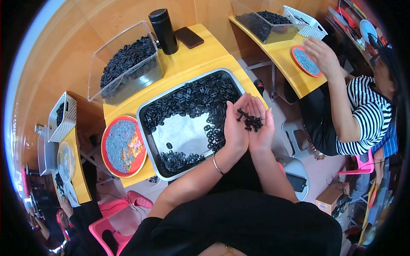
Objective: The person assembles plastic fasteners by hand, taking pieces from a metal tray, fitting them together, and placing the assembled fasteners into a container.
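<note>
Head view, looking down on left hand [236, 132] and right hand [262, 132], cupped side by side with palms up and inner edges touching; holding a small heap of black pieces [251, 122] in the hollow across both palms, some long and narrow; with fingers pressed together, slightly curled, pointing away from the body, and thumbs out at the sides; at the right side of a metal tray [181, 133], strewn with black oval links [192, 96], thickest along the far side, with a smaller cluster in the near left corner and bare shiny metal between; left of the tray, a red plate [139, 159] with a mound of thin silvery pins [119, 143]; farther back, on a yellow table [205, 49], a clear bin [149, 76] heaped with small black parts [128, 55], then a tall black bottle [165, 34] and a dark flat case [189, 37]; around the left wrist, a pale bangle [217, 165]; off to the right, a co-worker in a striped top [365, 111], with a raised hand [322, 53] near a red dish [313, 74]
</note>
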### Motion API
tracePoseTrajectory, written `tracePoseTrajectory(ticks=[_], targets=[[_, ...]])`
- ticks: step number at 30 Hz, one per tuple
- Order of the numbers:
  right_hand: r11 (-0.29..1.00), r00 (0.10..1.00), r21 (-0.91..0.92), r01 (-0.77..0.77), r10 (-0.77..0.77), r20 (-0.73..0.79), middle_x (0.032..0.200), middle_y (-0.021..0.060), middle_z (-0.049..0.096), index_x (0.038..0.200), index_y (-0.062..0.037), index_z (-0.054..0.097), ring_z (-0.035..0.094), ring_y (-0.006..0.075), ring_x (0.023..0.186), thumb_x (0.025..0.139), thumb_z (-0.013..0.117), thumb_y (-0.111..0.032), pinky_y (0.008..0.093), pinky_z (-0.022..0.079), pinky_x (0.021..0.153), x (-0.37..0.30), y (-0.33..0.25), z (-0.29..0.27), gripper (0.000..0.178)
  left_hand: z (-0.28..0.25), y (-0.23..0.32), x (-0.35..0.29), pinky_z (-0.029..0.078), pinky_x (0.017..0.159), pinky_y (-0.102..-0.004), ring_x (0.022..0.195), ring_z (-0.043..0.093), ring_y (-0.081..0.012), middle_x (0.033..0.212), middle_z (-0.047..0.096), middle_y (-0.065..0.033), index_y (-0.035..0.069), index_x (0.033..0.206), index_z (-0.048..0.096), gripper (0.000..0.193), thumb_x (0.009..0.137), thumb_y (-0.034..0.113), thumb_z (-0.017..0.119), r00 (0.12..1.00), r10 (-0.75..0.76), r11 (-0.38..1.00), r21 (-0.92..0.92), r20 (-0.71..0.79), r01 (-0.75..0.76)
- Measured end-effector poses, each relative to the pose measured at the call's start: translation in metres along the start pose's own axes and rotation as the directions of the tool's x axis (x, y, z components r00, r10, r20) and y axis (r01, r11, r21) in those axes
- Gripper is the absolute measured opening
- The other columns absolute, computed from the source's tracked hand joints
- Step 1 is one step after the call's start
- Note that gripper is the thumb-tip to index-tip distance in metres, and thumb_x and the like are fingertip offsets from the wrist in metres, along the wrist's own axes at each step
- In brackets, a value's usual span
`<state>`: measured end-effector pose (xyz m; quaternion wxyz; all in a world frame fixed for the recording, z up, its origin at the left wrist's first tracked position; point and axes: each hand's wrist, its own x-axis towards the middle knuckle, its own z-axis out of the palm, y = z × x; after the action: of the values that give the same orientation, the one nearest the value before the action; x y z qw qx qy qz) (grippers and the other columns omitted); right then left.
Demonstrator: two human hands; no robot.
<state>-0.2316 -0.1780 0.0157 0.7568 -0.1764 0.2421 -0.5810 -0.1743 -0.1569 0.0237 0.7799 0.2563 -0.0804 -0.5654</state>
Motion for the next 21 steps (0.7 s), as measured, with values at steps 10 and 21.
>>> tracePoseTrajectory(ticks=[10,21], targets=[[0.996,0.996,0.034,-0.084,0.083,0.026,0.127,0.0141,0.047,0.123,0.0019,0.046,0.042,0.0240,0.121,0.098,0.027,-0.035,0.0378,0.031,0.103,0.004,0.009,0.009,0.048,0.015,0.019,0.003,0.026,0.105,-0.0335,0.125,0.036,-0.0214,0.135,0.041,-0.0110,-0.001,0.132,0.039,0.064,0.096,0.050,0.024,0.999,0.043,0.963,0.263,0.029,-0.050],[0.994,0.993,-0.003,-0.111,0.111,0.036,0.126,0.0117,0.048,0.124,0.0012,0.046,0.045,0.0211,0.118,0.098,0.032,-0.032,0.0347,0.033,0.102,0.008,0.016,0.013,0.044,0.019,0.021,0.015,0.035,0.093,-0.0271,0.110,0.046,-0.0149,0.121,0.050,-0.0104,0.001,0.134,0.036,0.050,0.098,0.035,0.031,0.962,0.220,0.708,0.651,0.164,-0.273]])
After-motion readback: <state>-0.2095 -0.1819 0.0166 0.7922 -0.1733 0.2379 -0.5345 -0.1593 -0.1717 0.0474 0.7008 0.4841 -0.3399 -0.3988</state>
